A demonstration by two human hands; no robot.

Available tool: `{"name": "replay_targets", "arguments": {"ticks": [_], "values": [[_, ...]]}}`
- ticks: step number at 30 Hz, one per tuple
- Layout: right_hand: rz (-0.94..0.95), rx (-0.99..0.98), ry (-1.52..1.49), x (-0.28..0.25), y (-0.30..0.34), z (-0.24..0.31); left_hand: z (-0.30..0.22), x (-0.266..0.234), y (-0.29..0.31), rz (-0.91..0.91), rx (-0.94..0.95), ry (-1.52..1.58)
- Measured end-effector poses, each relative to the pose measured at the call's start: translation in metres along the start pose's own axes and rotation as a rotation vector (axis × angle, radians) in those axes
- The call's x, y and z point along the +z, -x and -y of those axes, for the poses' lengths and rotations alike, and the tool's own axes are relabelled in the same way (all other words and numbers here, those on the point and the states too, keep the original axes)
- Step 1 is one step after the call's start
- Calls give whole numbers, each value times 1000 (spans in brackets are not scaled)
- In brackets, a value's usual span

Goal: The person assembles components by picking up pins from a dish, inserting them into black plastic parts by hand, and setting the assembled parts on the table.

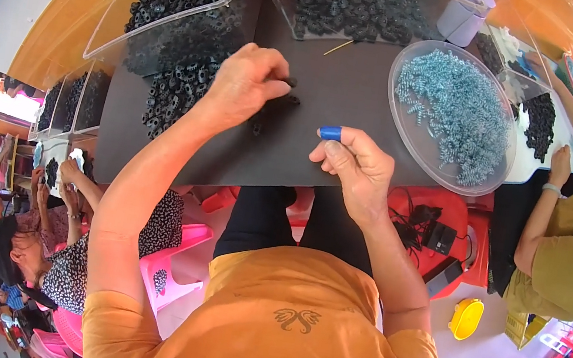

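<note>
From my end of the feed, I judge the work to be mid-run, with plenty left: the loose heap of black parts [178,98] lies just left of the left hand [257,83], a clear bin [164,31] of the same kind stands beyond it, and a second long bin [366,30] of dark parts sits ahead, between and beyond both hands. I can make out no piece here that I would call finished, so how much is done I can't say. Out to the right of the right hand [339,151], a round tray [406,139] carries a broad mound of pale blue coils [455,105], by the look of it barely thinned. As for the grip, I read the left thumb and forefinger as closed in a pinch on a small black piece [291,82], little of which shows past the fingertips; a few stray dark parts [257,129] lie on the table [361,86] just below and right of that hand. My right-hand fingers curl in near the thumb, the forefinger wearing a blue wrap [329,132]; I cannot tell whether those tips meet or hide something small. The two hands are apart, with bare tabletop between them.
</note>
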State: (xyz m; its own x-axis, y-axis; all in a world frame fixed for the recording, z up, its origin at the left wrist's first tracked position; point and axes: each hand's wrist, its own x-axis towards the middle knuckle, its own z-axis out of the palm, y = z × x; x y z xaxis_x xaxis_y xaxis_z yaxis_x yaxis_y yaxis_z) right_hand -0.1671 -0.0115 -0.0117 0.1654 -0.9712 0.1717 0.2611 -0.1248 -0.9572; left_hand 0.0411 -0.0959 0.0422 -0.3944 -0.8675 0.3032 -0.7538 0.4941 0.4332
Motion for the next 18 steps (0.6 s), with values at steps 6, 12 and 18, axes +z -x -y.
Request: {"name": "replay_targets", "arguments": {"ticks": [6, 12, 18], "values": [[-5, -17, 4, 0, -1, -4, -9, 0, 25, 30, -383, 833], [-17, 33, 59, 6, -4, 1, -42, 5, 45, -36, -418, 1099], [-80, 5, 38, 8, -1, 2, -48, 15, 59, -95, -593, 1355]]}}
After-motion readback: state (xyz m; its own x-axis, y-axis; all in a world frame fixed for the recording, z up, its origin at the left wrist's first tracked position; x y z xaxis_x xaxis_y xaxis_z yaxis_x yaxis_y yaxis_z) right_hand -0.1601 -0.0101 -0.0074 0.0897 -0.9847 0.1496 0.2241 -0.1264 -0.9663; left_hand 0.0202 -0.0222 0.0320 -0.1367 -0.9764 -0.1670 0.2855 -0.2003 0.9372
